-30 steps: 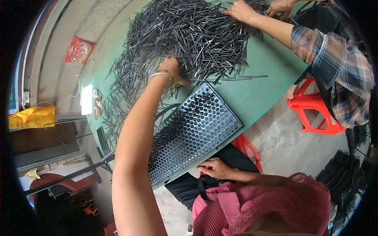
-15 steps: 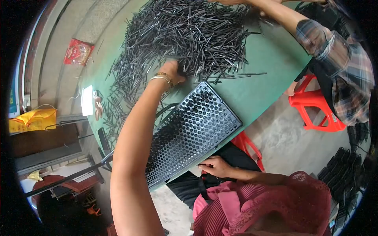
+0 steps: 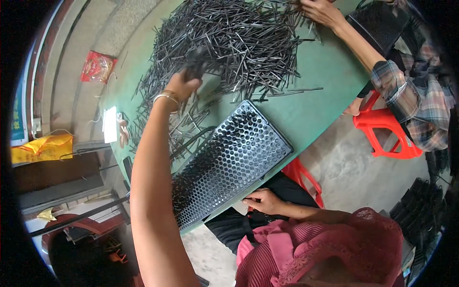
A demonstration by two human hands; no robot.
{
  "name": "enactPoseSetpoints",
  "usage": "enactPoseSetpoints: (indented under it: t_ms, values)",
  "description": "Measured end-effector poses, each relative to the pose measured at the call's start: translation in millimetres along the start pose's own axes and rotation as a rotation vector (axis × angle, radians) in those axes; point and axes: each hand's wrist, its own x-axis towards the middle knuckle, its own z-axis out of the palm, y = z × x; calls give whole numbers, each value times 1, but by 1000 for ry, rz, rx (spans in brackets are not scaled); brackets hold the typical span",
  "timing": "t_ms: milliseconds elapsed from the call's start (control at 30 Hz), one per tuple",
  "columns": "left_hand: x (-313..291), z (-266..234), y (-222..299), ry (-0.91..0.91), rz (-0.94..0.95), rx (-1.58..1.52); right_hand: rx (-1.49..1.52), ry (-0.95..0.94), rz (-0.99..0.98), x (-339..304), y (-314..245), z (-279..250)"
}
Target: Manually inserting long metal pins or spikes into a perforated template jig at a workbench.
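My left hand [image 3: 183, 84], with bracelets on its wrist, is closed on a bunch of thin black sticks [image 3: 195, 62], held over the left front of a large pile of such sticks [image 3: 229, 38]. Motion blurs the bunch. In front of the pile, a long black tray [image 3: 248, 143] with rows of round holes lies along the table's near edge; sticks fill part of its far side. My right hand [image 3: 264, 201] is beside the tray's near edge with its fingers curled. What those fingers hold, if anything, cannot be made out.
Across the green table [image 3: 311, 110], a co-worker's hand [image 3: 325, 12] reaches into the pile's far right. Red stools [image 3: 387, 124] stand on the floor at right. A red packet [image 3: 98, 67] lies far left, and a white sheet [image 3: 110, 125] is at the table's left edge.
My left hand has moved up and left, lifting a bunch of sticks from the pile. The co-worker's arm has shifted at the far right. My right hand stays in place.
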Motion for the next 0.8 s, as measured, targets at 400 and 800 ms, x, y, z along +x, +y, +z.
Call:
enactPoseSetpoints:
  t_ms: [400, 800]
  values:
    - [30, 65, 20, 450, -117, -576, 2, 11, -46, 3, 5, 5]
    - [41, -2, 42, 33, -11, -1590, 33, 30, -63, 4, 5, -2]
